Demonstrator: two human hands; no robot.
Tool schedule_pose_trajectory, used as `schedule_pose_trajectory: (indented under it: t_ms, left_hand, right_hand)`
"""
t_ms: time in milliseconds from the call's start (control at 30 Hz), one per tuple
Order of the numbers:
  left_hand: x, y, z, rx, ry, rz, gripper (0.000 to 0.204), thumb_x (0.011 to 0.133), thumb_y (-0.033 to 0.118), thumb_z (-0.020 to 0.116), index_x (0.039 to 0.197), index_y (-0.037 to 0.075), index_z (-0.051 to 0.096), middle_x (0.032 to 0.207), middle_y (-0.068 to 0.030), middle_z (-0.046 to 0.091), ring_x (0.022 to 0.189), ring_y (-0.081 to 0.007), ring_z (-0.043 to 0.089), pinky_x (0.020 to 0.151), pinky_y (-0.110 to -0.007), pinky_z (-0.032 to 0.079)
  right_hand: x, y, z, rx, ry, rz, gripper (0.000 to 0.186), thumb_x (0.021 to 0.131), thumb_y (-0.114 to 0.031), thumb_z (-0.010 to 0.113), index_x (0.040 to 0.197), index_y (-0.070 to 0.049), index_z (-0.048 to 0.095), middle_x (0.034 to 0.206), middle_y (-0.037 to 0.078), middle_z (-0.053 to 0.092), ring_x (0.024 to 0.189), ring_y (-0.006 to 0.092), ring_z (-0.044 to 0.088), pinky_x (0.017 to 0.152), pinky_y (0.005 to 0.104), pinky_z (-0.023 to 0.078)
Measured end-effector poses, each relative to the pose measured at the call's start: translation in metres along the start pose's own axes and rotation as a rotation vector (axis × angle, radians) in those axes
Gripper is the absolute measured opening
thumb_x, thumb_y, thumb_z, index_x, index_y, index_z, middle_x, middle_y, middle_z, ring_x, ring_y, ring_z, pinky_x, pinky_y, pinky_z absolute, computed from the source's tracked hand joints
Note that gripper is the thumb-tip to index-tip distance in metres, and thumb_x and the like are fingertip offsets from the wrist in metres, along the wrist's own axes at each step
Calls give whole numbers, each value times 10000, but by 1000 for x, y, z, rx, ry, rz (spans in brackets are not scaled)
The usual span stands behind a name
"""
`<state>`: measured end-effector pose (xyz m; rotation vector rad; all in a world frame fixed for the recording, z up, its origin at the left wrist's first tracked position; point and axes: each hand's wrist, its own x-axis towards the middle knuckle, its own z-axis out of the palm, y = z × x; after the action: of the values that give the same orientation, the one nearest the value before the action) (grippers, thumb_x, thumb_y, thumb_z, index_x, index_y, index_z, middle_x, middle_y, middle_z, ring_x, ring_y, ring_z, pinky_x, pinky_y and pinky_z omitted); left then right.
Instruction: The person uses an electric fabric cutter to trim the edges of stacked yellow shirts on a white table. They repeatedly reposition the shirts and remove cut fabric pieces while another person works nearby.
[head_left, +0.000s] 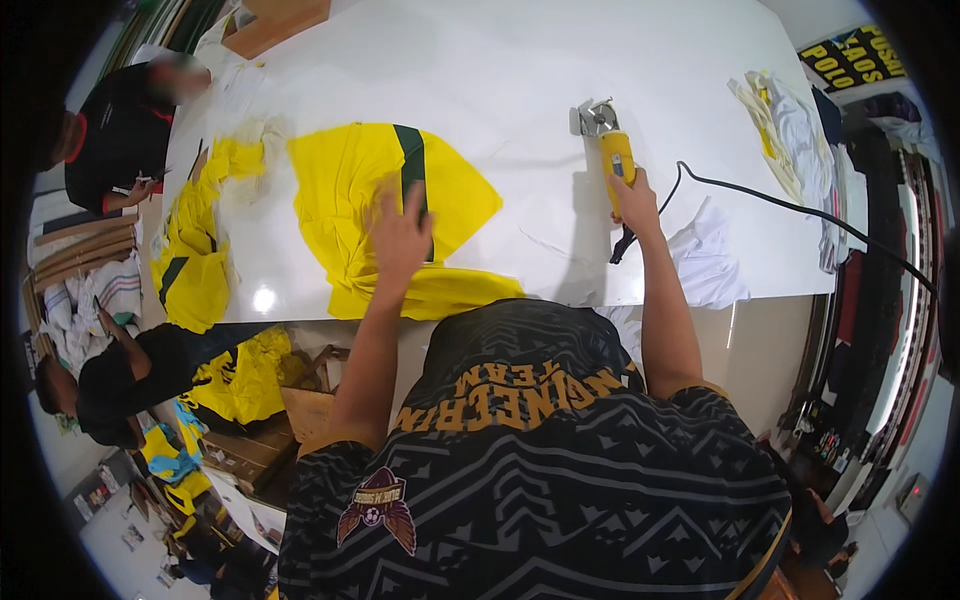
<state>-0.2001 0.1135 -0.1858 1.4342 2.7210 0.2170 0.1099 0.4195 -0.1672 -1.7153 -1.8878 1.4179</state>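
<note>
My left hand (398,232) rests on a rumpled piece of yellow fabric (340,190), its fingers apart. A dark green stripe (411,160) runs down the fabric beside my fingers. In my right hand (637,205) I grip a yellow handheld rotary fabric cutter (618,155) by its body. Its round blade and metal foot (599,117) point away from me, apart from the fabric. A black power cord (785,197) leads from the cutter's rear end and off to the right.
Yellow scraps (196,260) lie along the left end of the white table (520,60). White cloth (706,258) sits right of my forearm, and a fabric pile (795,150) covers the right edge. Two people in black (115,120) are on the left. A brown box (275,25) stands at the far left.
</note>
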Motion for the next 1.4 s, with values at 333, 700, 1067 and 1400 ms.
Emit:
schedule_pose_trajectory:
  t_ms: [333,700,1067,1400]
  left_hand:
    - [-4,57,25,-200,-141,390,620,1053,519,629,1647,386,509,1806,-84,305,1693,-366,182,1298,-697,109]
    - [2,62,26,-205,-127,374,619,1043,525,643,1621,331,540,1756,-105,367,1673,-380,216,1251,-720,144]
    - [-5,14,-10,-16,-94,-225,892,934,712,713,1702,366,416,1829,-231,113,1671,-543,30,1127,-939,21]
    - [-83,-80,-3,-169,-809,60,865,809,397,890,1576,180,554,1648,-291,429,1444,-484,484,1039,-585,536]
  right_hand:
    - [22,4,11,-200,6,17,700,980,-523,669,1387,12,474,913,258,768,727,377,779,703,464,613]
    - [17,-3,10,-193,14,-9,662,1007,-534,652,1357,0,476,889,241,765,727,368,778,713,470,603]
    - [27,14,15,-261,72,4,724,1005,-583,650,1465,-49,487,994,297,768,910,469,771,846,530,588]
    - [62,64,26,-182,166,-231,579,1028,-517,657,1362,-66,517,867,206,721,562,314,701,498,420,561]
